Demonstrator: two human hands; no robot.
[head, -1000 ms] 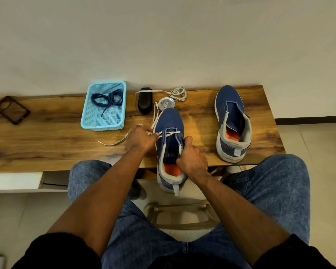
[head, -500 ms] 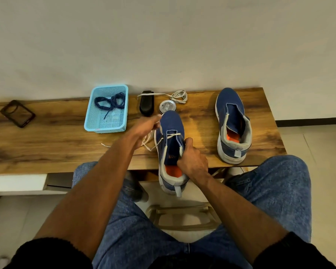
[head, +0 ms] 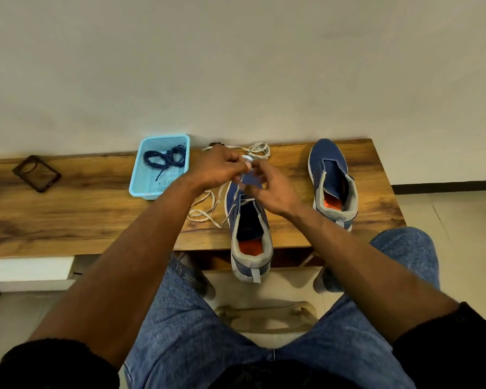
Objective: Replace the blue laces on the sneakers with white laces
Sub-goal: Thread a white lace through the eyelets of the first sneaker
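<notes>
Hands are meeting over the toe of the near sneaker (head: 250, 220), which is lying on the wooden tabletop (head: 68, 220) with its heel overhanging the front edge. The left hand (head: 216, 168) is pinching the white lace (head: 205, 209) in curled fingers; the right hand (head: 270, 189) is pinching it too. The second sneaker (head: 331, 181) is sitting unlaced to the right. Blue laces (head: 166, 160) are lying in the light-blue basket (head: 141, 189).

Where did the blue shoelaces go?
The blue laces lie inside the light blue basket at the table's back, left of both hands.
</notes>
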